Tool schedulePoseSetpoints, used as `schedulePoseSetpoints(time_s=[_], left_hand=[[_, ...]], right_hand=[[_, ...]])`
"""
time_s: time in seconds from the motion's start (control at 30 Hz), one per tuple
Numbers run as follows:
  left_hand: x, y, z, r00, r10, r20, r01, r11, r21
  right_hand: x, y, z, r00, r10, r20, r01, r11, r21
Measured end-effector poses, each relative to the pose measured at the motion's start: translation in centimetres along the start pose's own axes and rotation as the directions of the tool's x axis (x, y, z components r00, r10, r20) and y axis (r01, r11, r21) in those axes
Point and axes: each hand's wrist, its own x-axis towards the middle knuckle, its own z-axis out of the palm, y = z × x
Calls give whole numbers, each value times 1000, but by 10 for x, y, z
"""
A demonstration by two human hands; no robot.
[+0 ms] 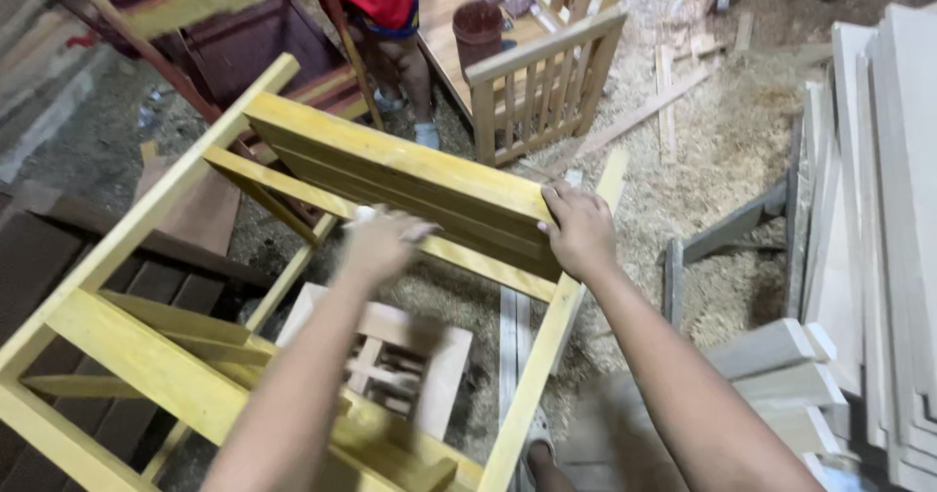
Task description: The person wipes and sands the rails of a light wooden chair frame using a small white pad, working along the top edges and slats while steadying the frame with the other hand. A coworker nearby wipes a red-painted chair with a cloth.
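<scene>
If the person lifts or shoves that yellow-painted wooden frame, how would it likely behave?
The yellow wooden frame probably stays stiff: solid rails joined by crosspieces. Likely bulky rather than heavy, being mostly open. The right hand grips its slatted end and the left hand is blurred beside it.

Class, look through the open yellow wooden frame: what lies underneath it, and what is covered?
Under the yellow wooden frame lie a small unpainted wooden stool-like piece and sawdust-covered floor. The left hand and forearm cover part of that piece; the frame's panel hides the ground behind it.
</scene>
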Motion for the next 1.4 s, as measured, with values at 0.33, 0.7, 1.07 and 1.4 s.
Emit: schedulePoseSetpoints(time_s=[0.33,0.7,1.07,1.4], left_hand=[[13,29,27,991,114,71,-101,981,-163],[10,133,80,974,174,-144,-202,956,-214],[-6,129,60,998,-66,-5,62,959,-278],[27,-40,2,908,-326,262,359,929,-91]], right_hand=[[2,2,0,999,-22,-25,23,999,25],[2,-2,-7,999,-7,-39,9,999,49],[1,1,-2,996,-67,-51,66,998,-8],[5,-1,-3,998,-51,-33,51,999,12]])
